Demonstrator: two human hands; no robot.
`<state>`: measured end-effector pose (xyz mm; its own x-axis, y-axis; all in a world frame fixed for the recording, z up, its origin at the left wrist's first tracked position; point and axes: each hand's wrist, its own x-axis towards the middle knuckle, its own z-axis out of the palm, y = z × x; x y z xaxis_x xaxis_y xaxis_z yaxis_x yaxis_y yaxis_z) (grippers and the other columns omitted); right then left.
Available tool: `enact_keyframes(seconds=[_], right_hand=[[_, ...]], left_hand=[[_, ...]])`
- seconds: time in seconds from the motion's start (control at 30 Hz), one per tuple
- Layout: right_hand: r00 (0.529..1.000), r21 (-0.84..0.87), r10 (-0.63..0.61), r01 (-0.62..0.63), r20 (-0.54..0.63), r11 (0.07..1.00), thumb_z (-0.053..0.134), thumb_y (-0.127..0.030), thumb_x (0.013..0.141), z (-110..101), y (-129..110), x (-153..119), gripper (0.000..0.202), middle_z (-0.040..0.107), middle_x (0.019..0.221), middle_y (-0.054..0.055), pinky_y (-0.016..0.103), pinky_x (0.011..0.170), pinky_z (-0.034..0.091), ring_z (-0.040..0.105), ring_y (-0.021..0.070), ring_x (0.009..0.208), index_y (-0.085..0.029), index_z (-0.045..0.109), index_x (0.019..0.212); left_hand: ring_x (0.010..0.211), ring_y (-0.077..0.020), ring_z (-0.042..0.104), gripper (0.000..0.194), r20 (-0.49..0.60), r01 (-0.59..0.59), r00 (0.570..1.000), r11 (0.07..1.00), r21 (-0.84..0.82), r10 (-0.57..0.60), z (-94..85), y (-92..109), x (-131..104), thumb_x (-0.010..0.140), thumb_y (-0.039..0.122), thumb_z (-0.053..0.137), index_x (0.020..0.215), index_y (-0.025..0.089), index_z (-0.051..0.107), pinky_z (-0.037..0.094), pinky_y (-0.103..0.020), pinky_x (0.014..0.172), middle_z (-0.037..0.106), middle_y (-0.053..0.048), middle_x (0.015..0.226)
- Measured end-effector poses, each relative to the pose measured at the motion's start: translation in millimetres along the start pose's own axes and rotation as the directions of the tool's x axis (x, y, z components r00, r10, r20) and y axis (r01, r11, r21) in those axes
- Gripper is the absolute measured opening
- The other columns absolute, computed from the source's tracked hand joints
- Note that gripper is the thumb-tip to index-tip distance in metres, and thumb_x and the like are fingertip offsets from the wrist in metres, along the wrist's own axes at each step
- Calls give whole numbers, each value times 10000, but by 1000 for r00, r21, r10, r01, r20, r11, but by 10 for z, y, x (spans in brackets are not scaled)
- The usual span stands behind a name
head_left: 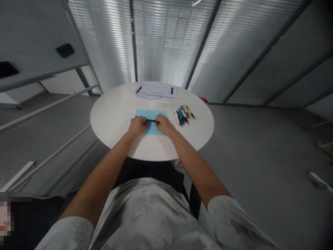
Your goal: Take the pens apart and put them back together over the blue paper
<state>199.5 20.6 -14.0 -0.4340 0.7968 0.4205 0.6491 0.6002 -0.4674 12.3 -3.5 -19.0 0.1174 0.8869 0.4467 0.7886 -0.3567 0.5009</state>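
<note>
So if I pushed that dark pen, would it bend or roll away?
Probably stiff: the dark pen looks straight between the left hand and right hand. It's likely light, since it looks so slim. On the flat white table it might roll, being long and thin, though I can't see if it's round.

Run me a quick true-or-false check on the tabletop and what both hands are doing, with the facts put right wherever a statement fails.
1. The left hand and the right hand hold the same dark pen. True.
2. The sheet beneath the hands is yellow. False: it is light blue.
3. The group of pens lies to the right of that sheet. True.
4. The stack of papers lies at the near edge, closest to the person. False: it lies on the far side, beyond the sheet.
5. The tabletop is white and rounded. True.
</note>
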Motion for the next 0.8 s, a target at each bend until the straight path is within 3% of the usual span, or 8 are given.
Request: enact_keyframes(seconds=[0.37, 0.8], right_hand=[[1000, -176, 20, -15, 24, 984, 520, -58, 818, 14, 0, 4, 157, 599, 896, 83, 332, 796, 392, 520, 222, 902, -183, 613, 798], [997, -172, 69, -72, -24, 982, 562, -96, 816, -11, 3, -1, 101, 609, 901, 76, 327, 792, 402, 528, 220, 889, -187, 603, 799]], left_hand=[[947, -298, 604, 141, 22, 7, 1000, 999, -31, -7, -21, 24, -7, 777, 255, 618, 844, 231, 739, 464, -468, 877, 698, -108, 922], [927, -300, 623, 139, 32, 28, 999, 999, -45, -27, -38, 7, 7, 765, 267, 620, 836, 221, 731, 465, -469, 883, 698, -100, 903]])
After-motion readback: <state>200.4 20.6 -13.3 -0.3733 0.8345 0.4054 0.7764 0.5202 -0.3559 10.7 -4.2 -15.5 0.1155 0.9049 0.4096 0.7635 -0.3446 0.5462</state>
